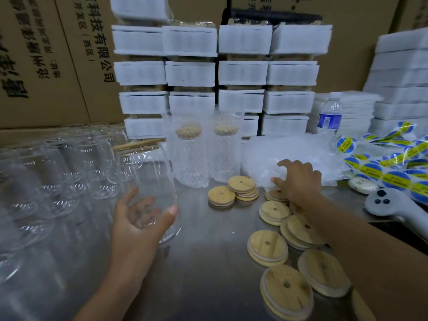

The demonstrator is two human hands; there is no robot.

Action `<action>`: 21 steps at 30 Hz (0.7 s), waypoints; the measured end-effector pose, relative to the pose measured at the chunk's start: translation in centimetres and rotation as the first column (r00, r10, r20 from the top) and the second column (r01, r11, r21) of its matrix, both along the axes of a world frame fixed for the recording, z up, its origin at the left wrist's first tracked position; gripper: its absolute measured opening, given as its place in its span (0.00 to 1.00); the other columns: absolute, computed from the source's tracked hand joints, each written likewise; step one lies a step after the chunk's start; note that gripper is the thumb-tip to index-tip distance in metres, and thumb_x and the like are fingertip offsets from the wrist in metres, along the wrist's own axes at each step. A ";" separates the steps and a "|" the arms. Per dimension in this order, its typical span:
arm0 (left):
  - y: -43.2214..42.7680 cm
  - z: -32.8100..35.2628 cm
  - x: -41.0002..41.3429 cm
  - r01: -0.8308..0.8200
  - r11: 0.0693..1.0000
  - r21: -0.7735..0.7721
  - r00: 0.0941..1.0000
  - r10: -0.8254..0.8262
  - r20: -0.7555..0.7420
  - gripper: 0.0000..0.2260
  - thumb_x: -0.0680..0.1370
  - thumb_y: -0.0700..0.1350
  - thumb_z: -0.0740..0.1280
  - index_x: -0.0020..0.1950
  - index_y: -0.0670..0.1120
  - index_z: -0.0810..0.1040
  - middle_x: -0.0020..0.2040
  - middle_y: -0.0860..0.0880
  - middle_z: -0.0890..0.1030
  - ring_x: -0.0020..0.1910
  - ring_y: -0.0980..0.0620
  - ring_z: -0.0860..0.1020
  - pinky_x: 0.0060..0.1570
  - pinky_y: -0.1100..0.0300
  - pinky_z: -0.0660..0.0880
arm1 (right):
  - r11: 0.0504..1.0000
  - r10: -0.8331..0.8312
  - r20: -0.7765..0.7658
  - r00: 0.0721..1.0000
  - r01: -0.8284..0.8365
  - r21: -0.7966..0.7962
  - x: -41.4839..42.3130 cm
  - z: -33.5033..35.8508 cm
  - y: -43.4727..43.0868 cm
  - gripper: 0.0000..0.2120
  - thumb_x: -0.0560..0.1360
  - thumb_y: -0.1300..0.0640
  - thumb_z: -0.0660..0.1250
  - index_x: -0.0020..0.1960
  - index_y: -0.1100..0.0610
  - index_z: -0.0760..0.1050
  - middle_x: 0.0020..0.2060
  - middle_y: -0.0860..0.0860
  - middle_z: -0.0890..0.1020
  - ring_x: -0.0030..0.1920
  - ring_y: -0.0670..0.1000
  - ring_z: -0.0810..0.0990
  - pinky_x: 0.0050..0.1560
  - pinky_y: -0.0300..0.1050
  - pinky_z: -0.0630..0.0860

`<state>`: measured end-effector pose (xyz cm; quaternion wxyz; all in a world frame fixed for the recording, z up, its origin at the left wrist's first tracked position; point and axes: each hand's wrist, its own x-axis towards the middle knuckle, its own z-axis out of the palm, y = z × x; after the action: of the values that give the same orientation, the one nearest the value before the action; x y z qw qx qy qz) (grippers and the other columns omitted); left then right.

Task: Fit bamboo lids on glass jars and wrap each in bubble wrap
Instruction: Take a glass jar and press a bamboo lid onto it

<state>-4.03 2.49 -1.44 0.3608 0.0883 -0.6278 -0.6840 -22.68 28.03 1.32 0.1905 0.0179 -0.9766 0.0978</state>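
- Gripping a lidless glass jar (150, 179) mouth-up, the left hand (136, 218) waits.
- Right hand (298, 181), fingers spread and holding nothing, hovers over bamboo lids (274, 212) nearer the right edge of the table (208, 262).

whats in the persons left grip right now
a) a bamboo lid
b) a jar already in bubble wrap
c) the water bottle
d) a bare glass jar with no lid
d: the left grip curls its fingers and thumb round a clear glass jar that has no lid and no wrap on it, while the bamboo lids lie loose on the table.
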 end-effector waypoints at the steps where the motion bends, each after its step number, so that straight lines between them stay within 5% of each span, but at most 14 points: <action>1: 0.0 0.0 0.0 -0.003 1.000 0.001 1.000 0.003 -0.001 0.37 0.59 0.49 0.74 0.66 0.53 0.66 0.54 0.49 0.79 0.49 0.55 0.79 0.52 0.51 0.75 | 1.000 0.003 -0.008 1.000 -0.003 -0.012 -0.1 0.1 0.0 0.19 0.77 0.44 0.63 0.66 0.47 0.70 0.59 0.52 0.76 0.64 0.56 0.69 0.64 0.53 0.63; 5: -0.2 0.1 0.1 -0.016 1.000 -0.011 1.000 0.016 -0.001 0.34 0.62 0.46 0.74 0.67 0.53 0.66 0.53 0.51 0.79 0.47 0.58 0.79 0.49 0.52 0.78 | 0.998 0.030 -0.067 0.997 -0.033 -0.049 -0.1 0.3 0.0 0.11 0.78 0.46 0.63 0.57 0.46 0.78 0.52 0.50 0.80 0.61 0.54 0.71 0.67 0.54 0.62; 8: -0.2 0.1 0.2 -0.017 1.000 -0.022 1.000 0.017 -0.008 0.38 0.60 0.49 0.73 0.69 0.52 0.66 0.54 0.52 0.79 0.48 0.57 0.79 0.32 0.64 0.78 | 0.995 0.043 -0.095 0.995 -0.052 -0.091 0.0 0.6 0.3 0.10 0.79 0.46 0.62 0.55 0.47 0.79 0.51 0.51 0.81 0.60 0.54 0.72 0.66 0.54 0.62; 13: -0.4 0.0 0.4 -0.027 0.999 -0.036 1.000 0.027 0.003 0.39 0.61 0.49 0.74 0.71 0.51 0.65 0.55 0.52 0.79 0.49 0.59 0.80 0.52 0.49 0.76 | 0.982 0.071 -0.149 0.986 -0.095 -0.165 0.1 0.9 0.7 0.13 0.78 0.46 0.61 0.51 0.50 0.81 0.48 0.52 0.81 0.55 0.56 0.75 0.61 0.52 0.66; 17: -0.4 -0.3 0.3 -0.032 0.999 -0.032 0.999 0.032 0.001 0.35 0.65 0.43 0.74 0.71 0.51 0.65 0.55 0.51 0.79 0.51 0.55 0.79 0.53 0.49 0.76 | 0.980 0.093 -0.114 0.989 -0.111 -0.163 0.1 1.1 0.7 0.19 0.80 0.45 0.55 0.41 0.53 0.77 0.41 0.52 0.79 0.51 0.57 0.77 0.57 0.52 0.65; 21: -0.8 -0.4 0.1 -0.037 0.999 -0.036 0.999 0.036 -0.009 0.33 0.66 0.42 0.74 0.68 0.54 0.66 0.55 0.53 0.79 0.48 0.59 0.80 0.40 0.63 0.80 | 0.984 0.051 -0.080 0.996 -0.064 -0.164 -0.6 1.1 0.1 0.12 0.80 0.48 0.59 0.55 0.57 0.69 0.41 0.52 0.79 0.49 0.57 0.79 0.60 0.53 0.65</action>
<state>-3.94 1.72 -1.86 0.3772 0.0906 -0.6368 -0.6663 -23.23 28.18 2.41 0.2249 0.0338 -0.9563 0.1838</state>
